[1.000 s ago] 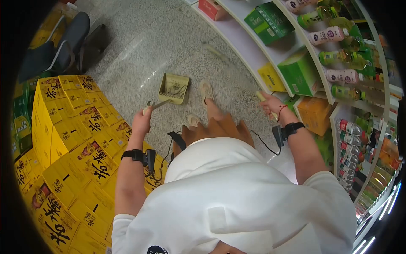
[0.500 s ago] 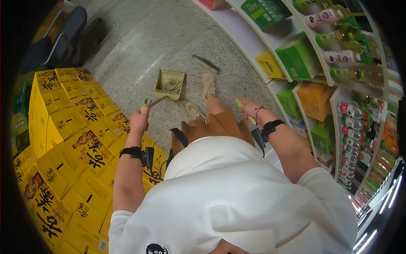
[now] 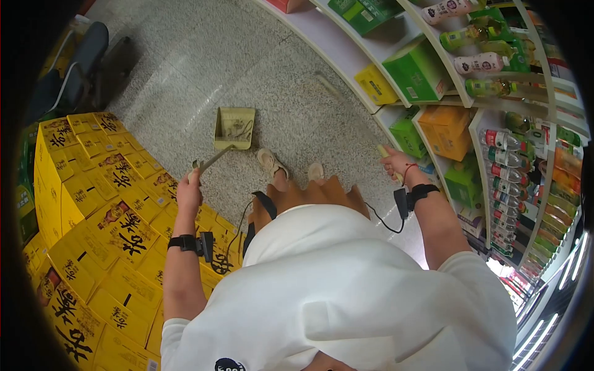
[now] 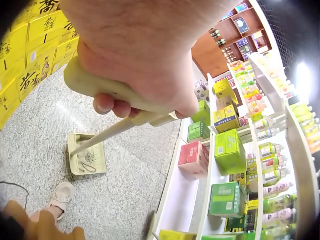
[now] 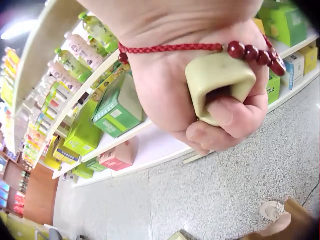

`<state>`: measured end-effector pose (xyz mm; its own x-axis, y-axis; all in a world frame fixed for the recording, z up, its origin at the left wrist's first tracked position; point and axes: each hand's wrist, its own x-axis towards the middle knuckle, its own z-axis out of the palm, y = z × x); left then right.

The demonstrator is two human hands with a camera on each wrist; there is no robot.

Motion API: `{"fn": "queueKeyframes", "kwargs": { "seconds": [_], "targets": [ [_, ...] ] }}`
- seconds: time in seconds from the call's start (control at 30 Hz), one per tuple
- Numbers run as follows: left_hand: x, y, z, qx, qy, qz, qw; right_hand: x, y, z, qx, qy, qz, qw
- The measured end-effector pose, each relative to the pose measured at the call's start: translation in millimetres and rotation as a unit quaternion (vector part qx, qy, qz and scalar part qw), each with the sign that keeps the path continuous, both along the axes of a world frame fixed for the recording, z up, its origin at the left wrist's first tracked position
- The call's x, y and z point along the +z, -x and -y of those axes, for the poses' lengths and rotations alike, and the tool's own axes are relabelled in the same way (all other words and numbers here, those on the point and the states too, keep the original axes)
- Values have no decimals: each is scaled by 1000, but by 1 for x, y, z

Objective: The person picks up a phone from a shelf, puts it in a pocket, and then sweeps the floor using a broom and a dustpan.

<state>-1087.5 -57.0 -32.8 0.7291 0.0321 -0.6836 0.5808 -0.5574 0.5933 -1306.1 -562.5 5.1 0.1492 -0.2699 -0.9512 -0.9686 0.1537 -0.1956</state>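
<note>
My left hand (image 3: 190, 190) grips the pale handle (image 4: 112, 90) of a long-handled dustpan (image 3: 223, 143). The pan rests on the speckled floor ahead of the feet, tilted up from its stick, with some dark debris (image 4: 89, 159) inside. Out to the right, my right hand (image 3: 399, 165) curls round the hollow, cream-coloured end of a broom handle (image 5: 220, 75). The broom head (image 3: 328, 85) shows as a blurred pale strip on the floor near the base of the shelves. Most of the broom's stick is hidden or blurred in the head view.
Stacked yellow cartons (image 3: 111, 229) fill the left side. Along the right curve white shelves (image 3: 346, 46) with green boxes (image 3: 414, 69) and bottles (image 3: 486, 63). An office chair (image 3: 83, 65) stands at the far left. Two shoes (image 3: 272, 162) are just behind the dustpan.
My right hand swung inward toward the body, then back out right; the broom head came nearer the dustpan, then moved away. The feet shifted. My left hand kept its grip on the dustpan.
</note>
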Motion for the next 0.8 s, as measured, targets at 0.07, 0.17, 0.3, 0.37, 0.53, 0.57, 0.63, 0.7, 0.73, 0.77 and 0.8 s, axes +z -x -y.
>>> {"fn": "queueKeyframes", "kwargs": {
  "seconds": [0.07, 0.17, 0.3, 0.37, 0.53, 0.57, 0.63, 0.7, 0.73, 0.77, 0.8],
  "targets": [
    [-1, 2, -3, -6, 3, -6, 1000, -28, 10, 21, -18, 22, 6, 1000],
    [2, 7, 2, -34, -15, -10, 999, -61, 14, 39, -40, 28, 6, 999],
    [-7, 20, 18, 8, 23, -10, 1000, -89, 40, 10, -55, -16, 38, 998],
    [-3, 31, 33, 14, 27, -8, 1000, -91, 59, -5, -32, -30, 37, 998],
    [-2, 61, 67, 9, 38, 3, 999, -45, 96, -25, 12, -59, 41, 997],
    [-2, 67, 75, 17, 36, 6, 999, -34, 102, -25, 6, -70, 42, 997],
    [0, 81, 90, 23, 34, 10, 999, -17, 122, -18, -1, -80, 45, 996],
    [3, 93, 104, 64, 41, 3, 997, -6, 148, -7, 5, -104, 79, 991],
    [6, 100, 109, 63, 41, 5, 997, -6, 164, 0, 4, -105, 81, 991],
    [9, 105, 113, 72, 42, 10, 996, -7, 182, 7, -8, -88, 77, 993],
    [13, 111, 116, 81, 42, 15, 996, -6, 199, 15, -21, -71, 73, 995]
  ]
}}
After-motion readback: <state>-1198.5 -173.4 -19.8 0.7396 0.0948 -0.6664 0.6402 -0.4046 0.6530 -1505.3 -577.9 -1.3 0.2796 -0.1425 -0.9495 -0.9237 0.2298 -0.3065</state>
